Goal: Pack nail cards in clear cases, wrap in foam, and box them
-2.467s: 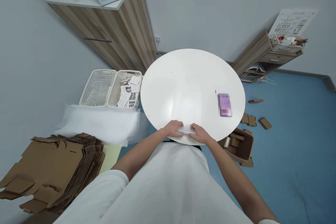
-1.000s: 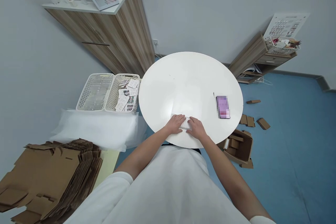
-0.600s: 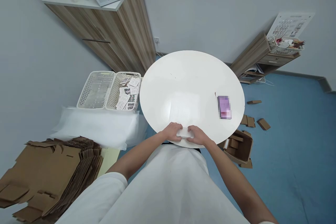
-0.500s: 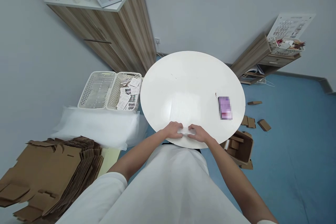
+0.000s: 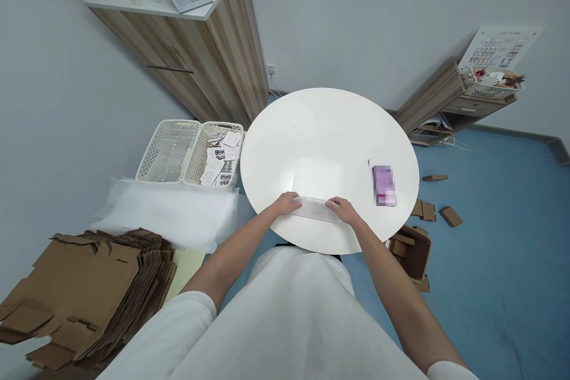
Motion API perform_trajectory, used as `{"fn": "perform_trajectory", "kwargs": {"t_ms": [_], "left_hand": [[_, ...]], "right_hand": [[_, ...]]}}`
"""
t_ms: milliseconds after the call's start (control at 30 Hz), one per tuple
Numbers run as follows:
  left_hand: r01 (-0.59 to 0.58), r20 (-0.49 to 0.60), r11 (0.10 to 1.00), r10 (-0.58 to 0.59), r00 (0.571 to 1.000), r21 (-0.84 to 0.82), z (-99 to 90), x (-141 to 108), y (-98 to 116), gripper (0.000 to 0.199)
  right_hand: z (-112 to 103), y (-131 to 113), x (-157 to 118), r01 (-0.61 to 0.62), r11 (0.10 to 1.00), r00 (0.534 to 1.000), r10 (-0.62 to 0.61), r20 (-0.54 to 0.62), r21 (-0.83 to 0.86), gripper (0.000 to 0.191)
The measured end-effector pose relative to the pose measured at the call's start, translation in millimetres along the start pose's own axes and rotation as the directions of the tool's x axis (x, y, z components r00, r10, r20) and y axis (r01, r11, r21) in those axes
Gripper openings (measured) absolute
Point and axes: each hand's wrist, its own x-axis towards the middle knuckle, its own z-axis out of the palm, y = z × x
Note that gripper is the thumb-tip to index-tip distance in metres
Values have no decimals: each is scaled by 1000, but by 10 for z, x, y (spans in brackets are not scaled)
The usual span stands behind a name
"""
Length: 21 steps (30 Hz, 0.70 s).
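Over the near part of the white oval table (image 5: 329,124), a thin, whitish, translucent sheet (image 5: 315,209) is stretched between my hands. It looks folded or rolled along its upper edge, and whether it is foam or plastic I cannot tell. My left hand (image 5: 286,203) pinches its left end. At the other end, my right hand (image 5: 344,209) grips the upper right corner. A phone-sized purple item (image 5: 383,185), blurred out, lies to the right of my right hand. A tiny brown object (image 5: 369,163) sits just above it.
On the left are two white baskets, one with clear plastic pieces (image 5: 167,151), one with printed cards (image 5: 222,157). Below them lie white translucent sheets (image 5: 169,211) and stacked flat cardboard boxes (image 5: 93,291). An open carton (image 5: 416,252) and small brown boxes (image 5: 450,216) are on the floor at right.
My hands have moved apart and slightly away from my body. The sheet, bunched small between them before, now spans a wider strip. The camera view has shifted a little.
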Motion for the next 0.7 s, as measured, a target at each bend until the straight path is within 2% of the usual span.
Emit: {"fn": "perform_trajectory", "kwargs": {"t_ms": [200, 300, 367, 433, 500, 600, 700], "left_hand": [[157, -85, 987, -153, 985, 34, 50, 11, -127, 18], [199, -212, 979, -186, 960, 41, 86, -50, -134, 34], [151, -315, 984, -115, 942, 93, 106, -93, -98, 42], [28, -347, 984, 36, 937, 178, 123, -125, -35, 42], [-106, -304, 962, 182, 935, 252, 145, -136, 40, 40], [-279, -167, 901, 347, 923, 333, 196, -114, 136, 42], [-370, -47, 851, 415, 908, 373, 264, -63, 185, 52]], "right_hand": [[43, 282, 34, -106, 994, 972, 98, -215, -25, 37], [72, 391, -23, -95, 990, 930, 51, -364, -103, 47], [98, 405, -72, -53, 980, 876, -47, -480, -193, 49], [130, 368, -113, 19, 958, 840, -172, -514, -288, 46], [166, 296, -137, 114, 923, 852, -281, -443, -367, 44], [228, 185, -139, 254, 851, 887, -395, -239, -460, 46], [288, 125, -115, 347, 777, 901, -432, -43, -526, 50]]}}
